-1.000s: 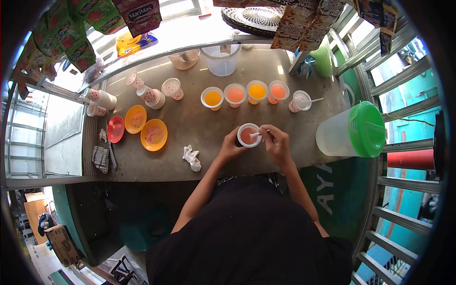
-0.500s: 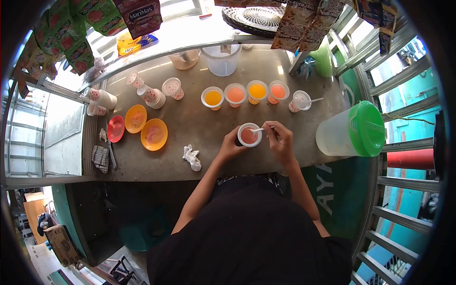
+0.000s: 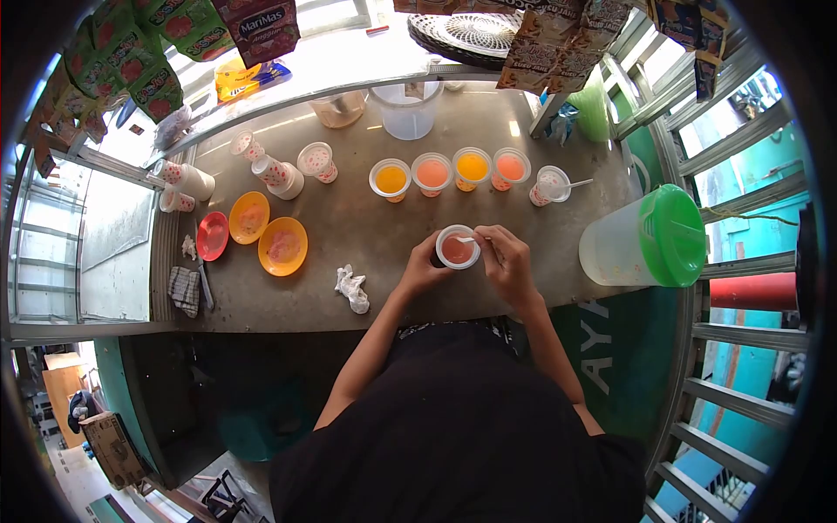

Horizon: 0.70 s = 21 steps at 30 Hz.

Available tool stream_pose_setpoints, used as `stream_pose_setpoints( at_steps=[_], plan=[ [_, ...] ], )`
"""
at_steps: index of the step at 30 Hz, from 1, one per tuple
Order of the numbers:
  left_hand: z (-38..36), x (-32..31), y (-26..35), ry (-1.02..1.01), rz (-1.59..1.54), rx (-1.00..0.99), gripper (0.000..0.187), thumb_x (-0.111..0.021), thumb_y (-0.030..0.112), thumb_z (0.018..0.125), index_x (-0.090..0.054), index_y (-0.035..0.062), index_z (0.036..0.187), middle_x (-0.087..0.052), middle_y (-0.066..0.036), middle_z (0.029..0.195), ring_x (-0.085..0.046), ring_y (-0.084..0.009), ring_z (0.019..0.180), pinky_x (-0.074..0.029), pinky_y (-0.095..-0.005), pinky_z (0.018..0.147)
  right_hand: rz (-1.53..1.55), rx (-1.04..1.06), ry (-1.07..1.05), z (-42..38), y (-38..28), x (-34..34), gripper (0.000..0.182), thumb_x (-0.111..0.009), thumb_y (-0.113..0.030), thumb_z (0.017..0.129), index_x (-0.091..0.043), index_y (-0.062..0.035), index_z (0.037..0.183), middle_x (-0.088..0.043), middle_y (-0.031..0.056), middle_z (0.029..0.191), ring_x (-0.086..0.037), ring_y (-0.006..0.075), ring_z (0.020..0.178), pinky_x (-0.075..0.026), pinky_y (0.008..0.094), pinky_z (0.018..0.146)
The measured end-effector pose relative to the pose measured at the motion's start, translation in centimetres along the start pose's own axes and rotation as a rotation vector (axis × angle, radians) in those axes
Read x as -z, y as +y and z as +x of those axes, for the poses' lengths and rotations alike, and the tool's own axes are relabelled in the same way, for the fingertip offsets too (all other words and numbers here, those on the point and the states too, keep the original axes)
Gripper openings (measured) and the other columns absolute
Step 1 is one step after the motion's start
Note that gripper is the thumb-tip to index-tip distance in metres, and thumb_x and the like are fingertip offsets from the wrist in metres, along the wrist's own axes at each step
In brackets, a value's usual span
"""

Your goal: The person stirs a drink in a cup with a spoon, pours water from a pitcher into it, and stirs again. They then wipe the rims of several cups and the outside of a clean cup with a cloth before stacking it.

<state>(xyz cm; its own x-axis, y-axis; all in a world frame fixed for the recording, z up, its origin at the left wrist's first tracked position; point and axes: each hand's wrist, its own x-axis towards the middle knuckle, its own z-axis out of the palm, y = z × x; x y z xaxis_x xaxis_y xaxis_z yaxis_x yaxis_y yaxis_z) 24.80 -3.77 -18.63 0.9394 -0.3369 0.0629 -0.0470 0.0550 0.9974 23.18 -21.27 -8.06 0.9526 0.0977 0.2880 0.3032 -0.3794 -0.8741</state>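
My left hand (image 3: 426, 266) is wrapped round a plastic cup (image 3: 458, 247) of pinkish-red drink near the table's front edge. Between the fingers of my right hand (image 3: 506, 260) is a white spoon (image 3: 467, 240), its lower end inside the cup. Beyond my hands stand an orange drink cup (image 3: 390, 180), a pink drink cup (image 3: 432, 174), another orange drink cup (image 3: 472, 168) and another pink drink cup (image 3: 512, 168) in a row. Right of them, a patterned cup (image 3: 552, 186) has a white spoon sticking out.
A large container with a green lid (image 3: 673, 235) stands at the right. To the left are orange plates (image 3: 283, 247), a red plate (image 3: 212, 236), stacked cups (image 3: 279, 175) and crumpled tissue (image 3: 351, 289). A clear tub (image 3: 408, 115) sits at the back; sachets (image 3: 567, 39) hang overhead.
My right hand has moved slightly left, closer to the cup, and the spoon has shifted with it. My left hand holds the cup in the same place.
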Motion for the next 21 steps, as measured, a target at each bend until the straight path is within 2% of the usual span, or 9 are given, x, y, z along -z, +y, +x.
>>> stream_pose_setpoints(
  at_steps=[3,6,10,16,18,21],
  plan=[
    [0.01,0.08,-0.03,-0.001,0.014,0.011,0.058,-0.076,0.005,0.070,-0.056,0.0022,0.124,-0.064,-0.006,0.114,-0.061,-0.0129,0.103,-0.049,-0.0295,0.091,-0.162,0.123,-0.041,0.12,-0.23,0.26,0.013,-0.060,-0.002,0.089,-0.064,0.0027,0.101,-0.066,0.0186,0.092,-0.065,0.0331,0.083,-0.050,0.0370,0.072],
    [0.03,0.18,0.14,-0.010,0.037,0.000,0.058,-0.076,0.005,0.070,-0.056,0.0022,0.124,-0.063,-0.006,0.115,-0.061,-0.0129,0.104,-0.049,-0.0296,0.091,-0.129,0.026,-0.128,-0.12,-0.31,0.09,0.014,-0.060,-0.002,0.088,-0.065,0.0012,0.101,-0.065,0.0178,0.090,-0.064,0.0337,0.082,-0.050,0.0387,0.072],
    [0.03,0.10,0.34,-0.012,0.012,-0.009,0.058,-0.076,0.005,0.070,-0.056,0.0020,0.124,-0.063,-0.006,0.115,-0.060,-0.0130,0.105,-0.048,-0.0296,0.092,0.023,0.012,-0.099,0.04,-0.42,-0.05,0.014,-0.060,-0.005,0.088,-0.066,-0.0009,0.101,-0.065,0.0169,0.088,-0.063,0.0343,0.080,-0.049,0.0396,0.071],
    [0.07,0.06,-0.14,-0.017,-0.063,-0.006,0.058,-0.077,0.006,0.070,-0.056,0.0020,0.124,-0.063,-0.006,0.115,-0.060,-0.0130,0.105,-0.048,-0.0295,0.092,-0.171,0.163,-0.062,0.15,-0.34,0.16,0.015,-0.062,-0.004,0.087,-0.067,-0.0008,0.101,-0.064,0.0164,0.085,-0.063,0.0338,0.075,-0.049,0.0387,0.068],
    [0.06,0.20,-0.25,-0.017,-0.024,-0.009,0.058,-0.077,0.006,0.070,-0.056,0.0020,0.124,-0.063,-0.006,0.114,-0.060,-0.0130,0.105,-0.048,-0.0295,0.092,-0.114,0.032,-0.108,-0.05,-0.31,0.04,0.015,-0.062,-0.004,0.087,-0.067,-0.0009,0.101,-0.064,0.0165,0.084,-0.063,0.0336,0.075,-0.049,0.0386,0.068],
    [-0.01,0.16,-0.34,-0.015,-0.017,-0.007,0.058,-0.077,0.007,0.070,-0.056,0.0021,0.124,-0.063,-0.006,0.114,-0.060,-0.0133,0.105,-0.048,-0.0296,0.092,-0.032,-0.017,-0.079,0.08,-0.95,0.11,0.014,-0.061,-0.006,0.088,-0.067,-0.0017,0.100,-0.065,0.0162,0.085,-0.063,0.0331,0.075,-0.049,0.0387,0.067]
  ],
)
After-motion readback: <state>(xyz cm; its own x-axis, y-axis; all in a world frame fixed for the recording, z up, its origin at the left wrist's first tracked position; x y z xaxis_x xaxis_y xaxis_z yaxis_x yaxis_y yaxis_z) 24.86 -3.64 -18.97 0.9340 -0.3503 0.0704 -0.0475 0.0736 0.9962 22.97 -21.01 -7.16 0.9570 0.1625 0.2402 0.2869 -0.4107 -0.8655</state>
